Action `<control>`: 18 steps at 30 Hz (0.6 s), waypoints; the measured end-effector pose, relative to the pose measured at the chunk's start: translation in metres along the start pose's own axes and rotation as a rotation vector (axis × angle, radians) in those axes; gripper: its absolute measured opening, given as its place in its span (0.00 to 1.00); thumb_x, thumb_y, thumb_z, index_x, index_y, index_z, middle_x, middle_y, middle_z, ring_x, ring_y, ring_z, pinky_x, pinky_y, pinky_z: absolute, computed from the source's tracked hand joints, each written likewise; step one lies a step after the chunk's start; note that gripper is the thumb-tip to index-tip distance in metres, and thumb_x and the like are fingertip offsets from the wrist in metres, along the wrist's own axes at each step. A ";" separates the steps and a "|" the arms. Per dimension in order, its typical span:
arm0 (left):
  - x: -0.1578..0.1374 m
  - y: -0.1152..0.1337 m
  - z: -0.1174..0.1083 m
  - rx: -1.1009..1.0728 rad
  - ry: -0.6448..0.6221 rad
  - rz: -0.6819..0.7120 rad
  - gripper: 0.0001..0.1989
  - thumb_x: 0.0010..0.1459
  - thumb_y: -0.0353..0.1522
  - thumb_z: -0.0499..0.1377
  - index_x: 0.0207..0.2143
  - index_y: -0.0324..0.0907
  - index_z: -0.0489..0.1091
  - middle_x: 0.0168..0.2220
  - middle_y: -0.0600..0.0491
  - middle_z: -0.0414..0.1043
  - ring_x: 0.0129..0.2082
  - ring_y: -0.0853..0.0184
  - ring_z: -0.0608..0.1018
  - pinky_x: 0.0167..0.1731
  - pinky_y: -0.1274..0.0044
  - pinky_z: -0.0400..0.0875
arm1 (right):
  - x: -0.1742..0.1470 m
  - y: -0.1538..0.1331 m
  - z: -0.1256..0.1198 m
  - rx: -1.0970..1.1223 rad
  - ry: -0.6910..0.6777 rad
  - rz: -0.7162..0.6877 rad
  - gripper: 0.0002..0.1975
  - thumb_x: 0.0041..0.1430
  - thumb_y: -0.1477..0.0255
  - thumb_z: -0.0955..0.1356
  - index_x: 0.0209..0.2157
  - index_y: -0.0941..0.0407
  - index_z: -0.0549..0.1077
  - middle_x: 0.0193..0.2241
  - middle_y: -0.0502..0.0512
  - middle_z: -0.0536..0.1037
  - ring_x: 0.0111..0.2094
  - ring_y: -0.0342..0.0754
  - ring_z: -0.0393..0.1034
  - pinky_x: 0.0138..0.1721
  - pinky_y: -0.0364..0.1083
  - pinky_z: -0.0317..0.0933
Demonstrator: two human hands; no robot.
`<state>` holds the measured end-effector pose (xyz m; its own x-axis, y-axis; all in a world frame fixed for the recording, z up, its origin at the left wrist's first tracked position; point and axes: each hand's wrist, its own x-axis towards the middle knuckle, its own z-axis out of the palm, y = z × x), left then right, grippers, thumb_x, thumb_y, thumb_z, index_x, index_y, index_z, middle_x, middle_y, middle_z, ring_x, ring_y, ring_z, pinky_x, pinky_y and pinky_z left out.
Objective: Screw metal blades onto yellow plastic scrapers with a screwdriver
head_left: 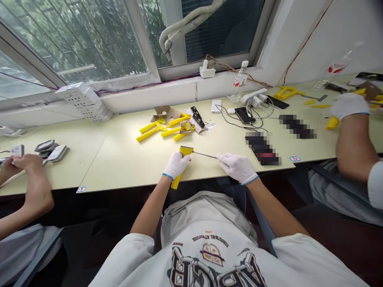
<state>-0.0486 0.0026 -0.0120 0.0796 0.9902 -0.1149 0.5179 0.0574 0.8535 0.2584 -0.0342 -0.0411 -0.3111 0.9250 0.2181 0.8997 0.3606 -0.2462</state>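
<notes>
My left hand (176, 163), in a white knit glove with a blue cuff, is closed around the handle of a yellow scraper (186, 150) held over the table's front edge. The handle's lower end sticks out below my fist. My right hand (237, 165), gloved the same way, grips a screwdriver (205, 154); its handle is mostly hidden by my fingers. The long thin shaft points left, and its tip meets the side of the scraper's head. Farther back on the table lie several more yellow scrapers (167, 129), beside small black-and-white boxes (196, 119) and loose small parts.
Behind the scrapers is brown cardboard (167, 113). To the right are a white power bank (216, 106), a phone (244, 115), cables, a power strip (254, 97) and a plastic bottle (240, 81). Co-workers' hands work at left (28, 161) and right (350, 105).
</notes>
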 end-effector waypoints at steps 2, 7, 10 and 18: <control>0.001 -0.002 0.001 0.030 0.010 0.007 0.07 0.59 0.33 0.60 0.31 0.41 0.76 0.22 0.52 0.72 0.25 0.62 0.74 0.29 0.74 0.64 | 0.001 0.000 0.000 -0.031 -0.004 -0.004 0.25 0.78 0.63 0.62 0.63 0.52 0.84 0.48 0.62 0.85 0.41 0.46 0.75 0.37 0.44 0.53; 0.004 -0.005 0.002 0.131 0.050 0.043 0.06 0.59 0.32 0.62 0.29 0.42 0.74 0.26 0.49 0.76 0.29 0.61 0.76 0.30 0.74 0.62 | 0.002 -0.003 0.002 -0.078 -0.011 -0.012 0.24 0.78 0.62 0.63 0.63 0.51 0.85 0.47 0.62 0.85 0.41 0.46 0.75 0.37 0.45 0.52; 0.004 -0.006 0.003 0.181 0.047 0.052 0.07 0.60 0.32 0.63 0.28 0.42 0.72 0.27 0.49 0.76 0.29 0.61 0.75 0.31 0.73 0.61 | 0.003 -0.003 0.003 -0.084 -0.001 -0.025 0.24 0.77 0.62 0.63 0.64 0.50 0.84 0.45 0.61 0.85 0.39 0.46 0.75 0.36 0.45 0.52; 0.004 -0.003 0.003 0.197 0.035 0.037 0.06 0.62 0.31 0.61 0.30 0.41 0.73 0.27 0.50 0.74 0.29 0.62 0.74 0.31 0.73 0.61 | 0.004 0.000 0.008 -0.014 0.136 -0.093 0.22 0.75 0.62 0.64 0.58 0.50 0.86 0.40 0.62 0.85 0.34 0.45 0.76 0.35 0.44 0.57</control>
<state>-0.0477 0.0056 -0.0166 0.0738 0.9952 -0.0641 0.6722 -0.0021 0.7403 0.2549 -0.0298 -0.0479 -0.3496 0.8628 0.3651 0.8734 0.4412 -0.2063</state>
